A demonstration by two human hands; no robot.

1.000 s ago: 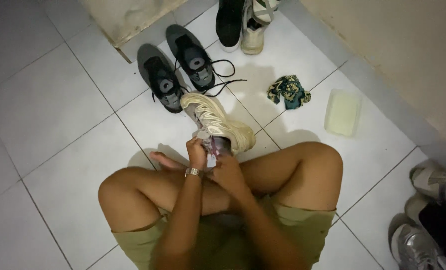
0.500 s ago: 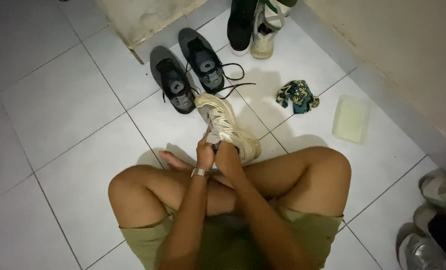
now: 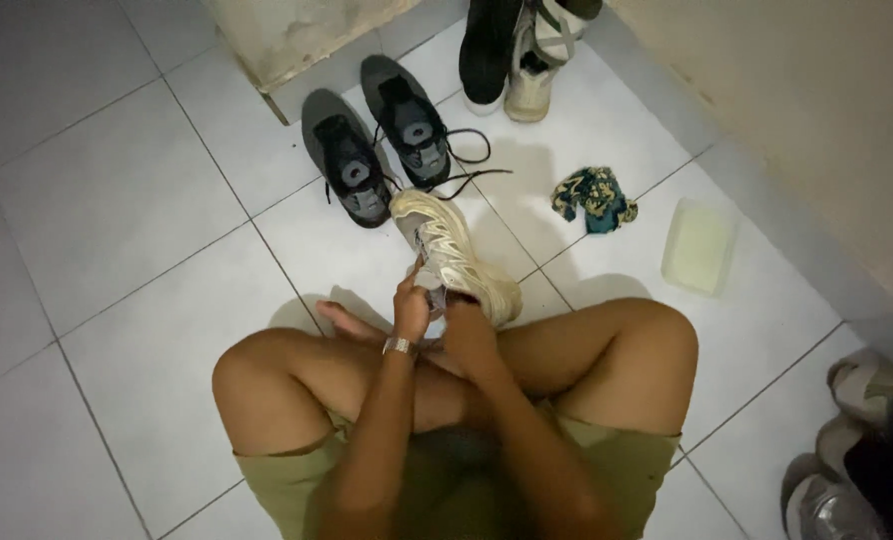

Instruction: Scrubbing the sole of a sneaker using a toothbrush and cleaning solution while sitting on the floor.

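Cream running shoe (image 3: pixel 454 252), glossy ribbed upper, toe pointing at the grey sneakers (image 3: pixel 382 148); left hand (image 3: pixel 413 308) and right hand (image 3: pixel 467 330) both clamped round its heel end

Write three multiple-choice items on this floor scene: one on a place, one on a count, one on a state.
1. Where does the patterned cloth lie?
A. between the grey shoes and the pale container
B. on a knee
C. inside a shoe

2. How many grey shoes stand side by side?
A. one
B. two
C. four

3. The cream shoe is
A. held by both hands
B. lying untouched
C. on a foot

Answers: 1 A, the pale container lies to its right; 2 B, a pair shows; 3 A, left hand and right hand grip it.
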